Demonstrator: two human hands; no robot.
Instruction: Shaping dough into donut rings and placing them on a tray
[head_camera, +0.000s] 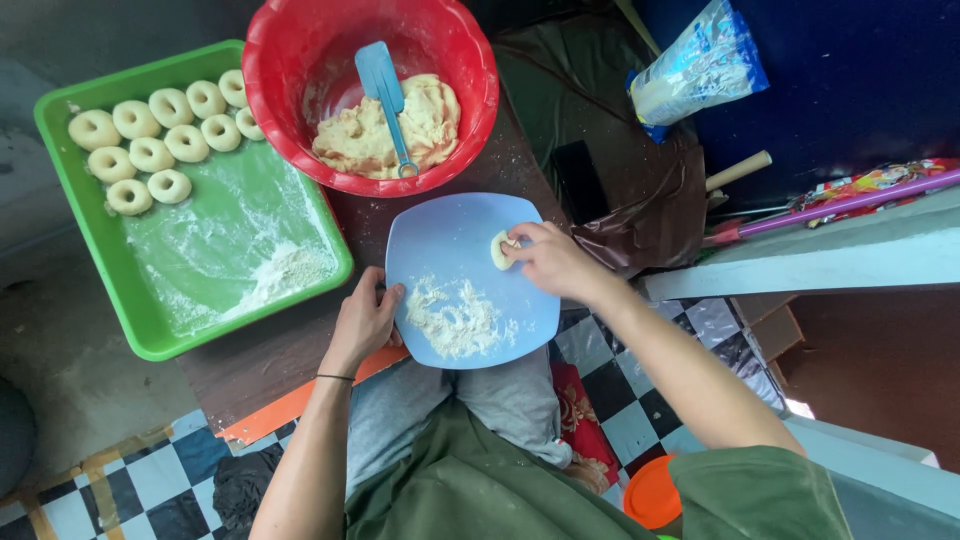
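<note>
The right hand (553, 262) presses its fingertips together on a small dough piece (500, 250) lying on the blue plate (455, 240); the fingers hide part of it. The left hand (366, 320) clamps the plate's near rim, thumb on top, flour (455, 320) just beside it. Beyond both hands, a scraper (383, 90) stands in the red bowl (275, 60), its tip buried in dough. Left of that, rings (160, 135) fill a green tray (95, 230).

Green rectangular plastic tray (130, 300) at left, floured, ten ring-shaped dough pieces (160, 130) at its far end. Round red plastic basin (285, 60) just right of tray, holding pale dough mass (430, 115) and light blue plastic spatula (385, 95). Clear plastic bag of white powder (695, 70) far right. Black-and-white chequered floor (630, 400) near.
</note>
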